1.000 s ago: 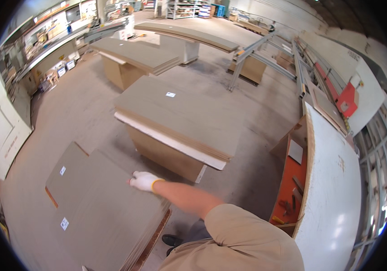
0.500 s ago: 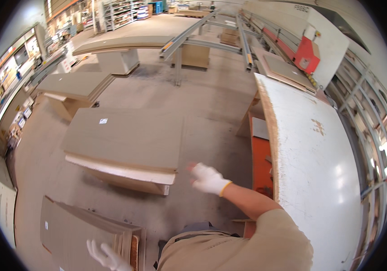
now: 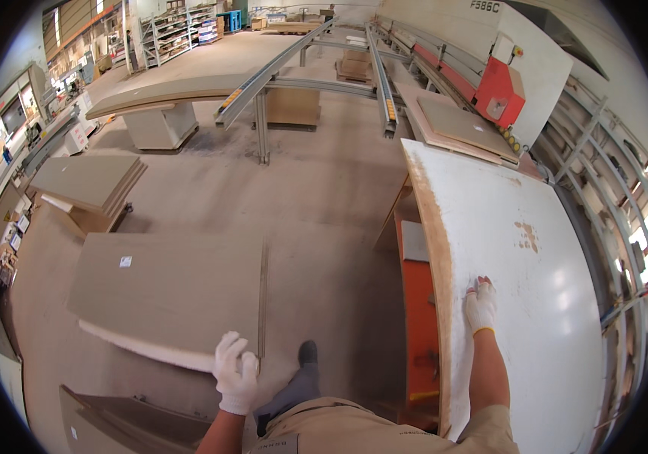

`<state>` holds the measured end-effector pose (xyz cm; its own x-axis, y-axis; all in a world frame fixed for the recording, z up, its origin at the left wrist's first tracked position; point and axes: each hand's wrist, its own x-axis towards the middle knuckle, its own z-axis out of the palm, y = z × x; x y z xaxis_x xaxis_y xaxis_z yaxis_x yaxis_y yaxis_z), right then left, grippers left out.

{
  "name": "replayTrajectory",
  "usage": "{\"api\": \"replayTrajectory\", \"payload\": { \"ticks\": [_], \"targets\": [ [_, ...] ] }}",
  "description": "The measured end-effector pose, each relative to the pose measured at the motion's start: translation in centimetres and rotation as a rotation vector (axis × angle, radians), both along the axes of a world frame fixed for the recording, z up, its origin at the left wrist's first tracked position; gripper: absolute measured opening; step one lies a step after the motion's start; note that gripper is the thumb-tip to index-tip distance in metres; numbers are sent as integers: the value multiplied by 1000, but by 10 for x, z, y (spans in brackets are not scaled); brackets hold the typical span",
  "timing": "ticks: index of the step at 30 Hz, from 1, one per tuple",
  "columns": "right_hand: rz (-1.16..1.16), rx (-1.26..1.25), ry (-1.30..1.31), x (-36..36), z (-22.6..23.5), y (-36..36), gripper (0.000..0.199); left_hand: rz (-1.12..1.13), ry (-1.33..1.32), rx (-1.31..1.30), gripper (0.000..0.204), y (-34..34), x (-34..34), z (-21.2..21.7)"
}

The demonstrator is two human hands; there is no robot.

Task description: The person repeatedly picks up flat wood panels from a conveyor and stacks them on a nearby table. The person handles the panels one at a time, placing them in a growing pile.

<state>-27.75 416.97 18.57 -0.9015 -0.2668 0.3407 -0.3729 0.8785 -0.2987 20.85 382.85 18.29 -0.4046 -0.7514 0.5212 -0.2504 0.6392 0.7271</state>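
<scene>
My left hand, in a white knit glove, is raised at the near right corner of a stack of flat grey-brown panels. Its fingers are spread with nothing in them; whether it touches the panel edge I cannot tell. My right hand, in a white glove with bare reddish fingertips, is over the white tabletop on the right, apparently resting on it. Its fingers point forward, slightly bent, and no held thing shows. A small white label is on the top panel.
More panels lean at the lower left, and further stacks stand beyond. Metal rails run ahead to a large white machine with a red guard. Under the worktable is an orange cabinet. A metal rack lines the right.
My right hand has swung right from the gap onto the white tabletop. My left hand has moved up and right from the lower-left panels toward the labelled stack's corner. The view has shifted.
</scene>
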Motion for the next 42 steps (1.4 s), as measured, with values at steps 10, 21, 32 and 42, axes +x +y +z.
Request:
{"api": "replayTrajectory", "payload": {
  "ticks": [10,21,32,42],
  "targets": [
    [-364,-22,-81,-123,7,-23,42,-355,58,43,26,-86,-207,18],
    [-681,-460,-83,-248,19,-43,44,-532,-43,120,23,-146,-352,15],
    [-67,-194,148,-521,16,-263,44,-511,-119,62,22,-206,-492,49],
    [-150,213,65,-605,34,-341,52,-373,-152,210,21,-233,-528,43]
  ]
}}
